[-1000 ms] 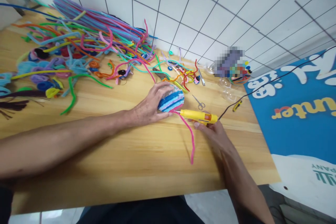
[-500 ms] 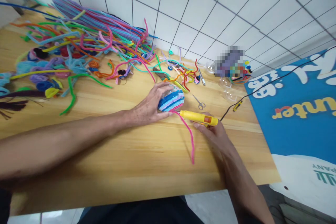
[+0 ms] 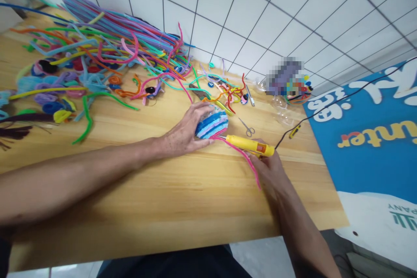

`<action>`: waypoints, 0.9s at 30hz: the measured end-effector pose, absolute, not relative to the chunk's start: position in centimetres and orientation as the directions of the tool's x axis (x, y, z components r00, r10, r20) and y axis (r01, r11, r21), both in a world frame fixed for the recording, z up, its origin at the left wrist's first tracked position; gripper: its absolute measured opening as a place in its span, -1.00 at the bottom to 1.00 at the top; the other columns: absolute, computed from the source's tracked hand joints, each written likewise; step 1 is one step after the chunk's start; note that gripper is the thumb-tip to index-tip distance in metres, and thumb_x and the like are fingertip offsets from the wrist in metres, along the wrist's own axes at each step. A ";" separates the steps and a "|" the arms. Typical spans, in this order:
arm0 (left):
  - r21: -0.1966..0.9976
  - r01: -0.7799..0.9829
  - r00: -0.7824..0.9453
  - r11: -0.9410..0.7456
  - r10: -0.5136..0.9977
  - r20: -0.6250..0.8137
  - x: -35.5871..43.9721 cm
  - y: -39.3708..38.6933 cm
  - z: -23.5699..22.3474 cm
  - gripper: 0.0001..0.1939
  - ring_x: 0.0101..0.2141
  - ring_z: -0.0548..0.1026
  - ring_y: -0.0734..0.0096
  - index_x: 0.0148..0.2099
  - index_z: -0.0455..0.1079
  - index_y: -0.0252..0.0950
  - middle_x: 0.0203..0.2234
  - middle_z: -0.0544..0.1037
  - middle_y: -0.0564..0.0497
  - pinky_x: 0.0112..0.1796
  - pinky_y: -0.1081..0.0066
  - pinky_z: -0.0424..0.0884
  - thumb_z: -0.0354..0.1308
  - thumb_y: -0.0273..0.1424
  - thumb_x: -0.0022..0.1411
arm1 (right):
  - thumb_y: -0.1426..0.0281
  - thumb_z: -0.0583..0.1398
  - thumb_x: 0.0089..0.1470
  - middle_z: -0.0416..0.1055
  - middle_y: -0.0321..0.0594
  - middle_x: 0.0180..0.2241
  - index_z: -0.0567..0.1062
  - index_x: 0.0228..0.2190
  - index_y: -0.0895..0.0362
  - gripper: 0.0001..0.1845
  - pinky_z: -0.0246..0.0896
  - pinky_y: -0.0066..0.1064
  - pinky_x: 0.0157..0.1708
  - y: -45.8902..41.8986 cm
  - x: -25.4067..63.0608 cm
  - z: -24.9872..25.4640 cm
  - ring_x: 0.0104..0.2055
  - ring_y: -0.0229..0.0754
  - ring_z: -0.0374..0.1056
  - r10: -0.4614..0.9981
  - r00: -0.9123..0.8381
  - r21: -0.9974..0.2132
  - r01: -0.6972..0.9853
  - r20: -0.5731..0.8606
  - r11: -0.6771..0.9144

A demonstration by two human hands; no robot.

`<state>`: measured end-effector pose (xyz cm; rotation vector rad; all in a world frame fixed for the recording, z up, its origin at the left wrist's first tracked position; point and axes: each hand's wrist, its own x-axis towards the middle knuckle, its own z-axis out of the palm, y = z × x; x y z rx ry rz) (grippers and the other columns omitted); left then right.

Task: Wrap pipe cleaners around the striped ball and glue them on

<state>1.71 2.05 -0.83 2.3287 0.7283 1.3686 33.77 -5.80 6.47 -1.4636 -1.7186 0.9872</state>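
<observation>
My left hand [image 3: 184, 132] is wrapped round the far left side of a rounded piece [image 3: 213, 124] striped with blue, light blue and lilac pipe cleaners. A pink pipe cleaner [image 3: 250, 163] runs along its lower edge, and the loose end trails right towards my other hand. In my right hand [image 3: 265, 163] is a yellow hot glue gun [image 3: 249, 145], gripped by its handle. Its metal nozzle points left and meets, or nearly meets, the pink pipe cleaner at the piece's edge. The glue gun hides part of my right fingers.
Behind the piece lie small scissors [image 3: 250, 131] and scattered pipe cleaner scraps. A heap of coiled pipe cleaners [image 3: 61, 82] and a long bundle [image 3: 120, 26] fill the back left. The black cord [image 3: 299, 120] crosses the right side, near a yellow cutter [image 3: 295, 132] and a blue sign [image 3: 368, 160].
The glue gun and my right hand have shifted slightly right. The pink pipe cleaner's loose end has swung right and up, closer to my right hand. My left hand stays on the striped piece.
</observation>
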 end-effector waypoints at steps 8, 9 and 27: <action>0.556 0.260 0.428 -0.790 0.610 0.667 1.7 1.8 -0.5 0.01 0.59 0.28 -0.29 0.72 -0.05 0.04 0.52 0.32 -0.33 0.52 -0.39 0.41 0.47 -0.17 0.49 | -0.05 0.42 0.35 0.64 -0.20 -0.24 0.73 -0.17 -0.01 -0.63 0.43 -0.27 -0.26 -5.8 33.3 7.1 -0.24 -0.03 0.49 0.983 -0.179 -0.858 0.510 -0.032 0.065; 0.558 0.259 0.430 -0.788 0.612 0.664 1.7 1.8 -0.5 0.01 0.59 0.28 -0.28 0.72 -0.04 0.04 0.52 0.32 -0.32 0.52 -0.38 0.41 0.48 -0.17 0.49 | -0.06 0.43 0.34 0.64 -0.19 -0.23 0.73 -0.17 -0.01 -0.62 0.43 -0.26 -0.26 -5.7 33.4 7.2 -0.24 -0.03 0.50 0.984 -0.179 -0.859 0.506 -0.012 0.081; 0.540 0.243 0.423 -0.806 0.589 0.689 1.6 1.8 -0.4 0.00 0.56 0.31 -0.30 0.71 -0.02 0.00 0.48 0.35 -0.33 0.48 -0.37 0.45 0.48 -0.21 0.48 | -0.06 0.40 0.38 0.61 -0.21 -0.29 0.71 -0.18 0.02 -0.60 0.39 -0.31 -0.31 -5.2 33.6 7.5 -0.30 -0.09 0.47 0.962 -0.268 -0.836 0.514 0.059 0.194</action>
